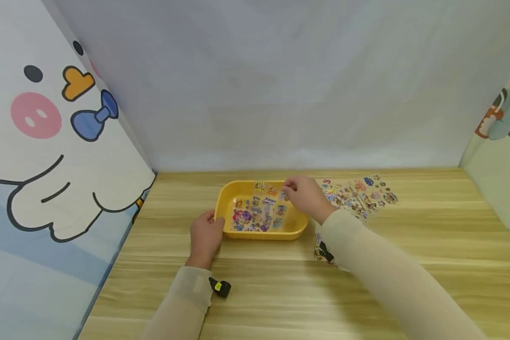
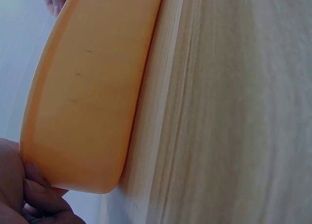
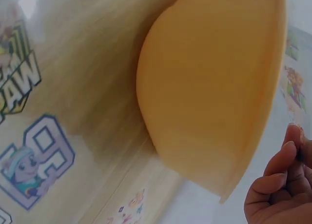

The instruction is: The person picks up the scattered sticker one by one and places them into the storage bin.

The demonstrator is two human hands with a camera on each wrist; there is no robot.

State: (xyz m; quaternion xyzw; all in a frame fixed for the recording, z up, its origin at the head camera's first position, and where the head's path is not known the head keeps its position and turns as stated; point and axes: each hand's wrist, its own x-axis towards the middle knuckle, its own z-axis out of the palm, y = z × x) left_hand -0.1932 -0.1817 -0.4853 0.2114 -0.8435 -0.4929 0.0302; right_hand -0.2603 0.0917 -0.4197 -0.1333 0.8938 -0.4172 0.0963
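A yellow plastic tray point(image 1: 261, 235) stands on the wooden table, with colourful cartoon stickers point(image 1: 242, 216) lying in it. My left hand point(image 1: 207, 236) grips the tray's left end, thumb and fingers at the rim; in the left wrist view the fingers point(image 2: 41, 194) curl at its corner. Over the tray's far right side, my right hand point(image 1: 306, 196) pinches a clear sticker sheet point(image 3: 294, 85) between thumb and fingertips. Its printed figures point(image 1: 272, 191) overlap the tray's far rim in the head view.
Several small stickers on clear sheets point(image 1: 361, 196) are spread on the table right of the tray. Another sticker sheet point(image 1: 320, 252) lies partly under the right forearm. A white backdrop point(image 1: 280, 118) rises behind the table, with a cartoon-printed panel point(image 1: 38, 156) on the left.
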